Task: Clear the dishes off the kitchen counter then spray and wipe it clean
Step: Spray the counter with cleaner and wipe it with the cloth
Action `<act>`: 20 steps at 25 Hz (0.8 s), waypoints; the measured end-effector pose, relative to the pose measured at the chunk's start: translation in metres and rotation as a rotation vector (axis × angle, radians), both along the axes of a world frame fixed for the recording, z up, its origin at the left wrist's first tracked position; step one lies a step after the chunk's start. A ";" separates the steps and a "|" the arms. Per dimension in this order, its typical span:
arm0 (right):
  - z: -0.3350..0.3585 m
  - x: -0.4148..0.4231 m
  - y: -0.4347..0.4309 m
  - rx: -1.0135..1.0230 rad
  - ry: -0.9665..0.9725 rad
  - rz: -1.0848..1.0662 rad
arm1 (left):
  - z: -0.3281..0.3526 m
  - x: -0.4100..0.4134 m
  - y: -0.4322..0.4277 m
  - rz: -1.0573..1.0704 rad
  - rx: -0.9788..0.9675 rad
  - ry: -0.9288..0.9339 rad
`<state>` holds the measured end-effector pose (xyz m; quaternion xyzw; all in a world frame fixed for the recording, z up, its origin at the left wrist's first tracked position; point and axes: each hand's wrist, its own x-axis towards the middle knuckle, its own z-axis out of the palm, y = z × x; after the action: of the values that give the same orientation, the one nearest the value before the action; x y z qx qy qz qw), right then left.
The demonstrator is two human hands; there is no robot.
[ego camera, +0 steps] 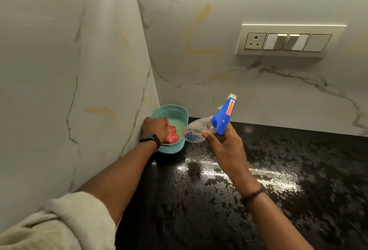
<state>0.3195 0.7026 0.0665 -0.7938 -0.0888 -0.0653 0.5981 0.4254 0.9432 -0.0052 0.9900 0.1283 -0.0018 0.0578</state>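
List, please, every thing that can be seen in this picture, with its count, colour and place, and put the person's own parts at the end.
counter: one, black speckled, wet with droplets, lower right
wall: two faces meeting in a corner, white marble with grey and yellow veins
switch panel: one, cream, on the back wall, upper right
basket: one, teal, on the counter in the corner
cloth: one, red, inside the basket
spray bottle: one, clear with blue trigger head, held tilted above the counter
watch: one, black, on the left wrist
wrist band: one, dark, on the right wrist
sleeve: one, cream, on the left arm
left hand: in the basket at the cloth, fingers hidden
right hand: grips the spray bottle
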 end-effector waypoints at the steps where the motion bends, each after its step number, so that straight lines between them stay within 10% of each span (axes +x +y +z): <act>1: 0.001 0.013 0.006 -0.010 -0.015 -0.002 | 0.009 -0.002 0.001 0.030 -0.117 -0.119; 7: -0.019 0.115 0.057 -0.123 -0.039 0.056 | 0.062 -0.064 0.001 0.081 -0.659 -0.815; 11: -0.052 0.164 0.095 -0.343 0.077 0.177 | 0.064 -0.112 -0.001 0.181 -0.982 -0.785; 20: -0.049 0.187 0.114 -0.566 0.073 0.346 | 0.037 -0.206 -0.037 0.448 -0.925 -0.702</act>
<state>0.5065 0.8169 0.0176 -0.9034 -0.2152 0.0930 0.3590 0.2190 0.9061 0.0317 0.7530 0.2924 0.2805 0.5184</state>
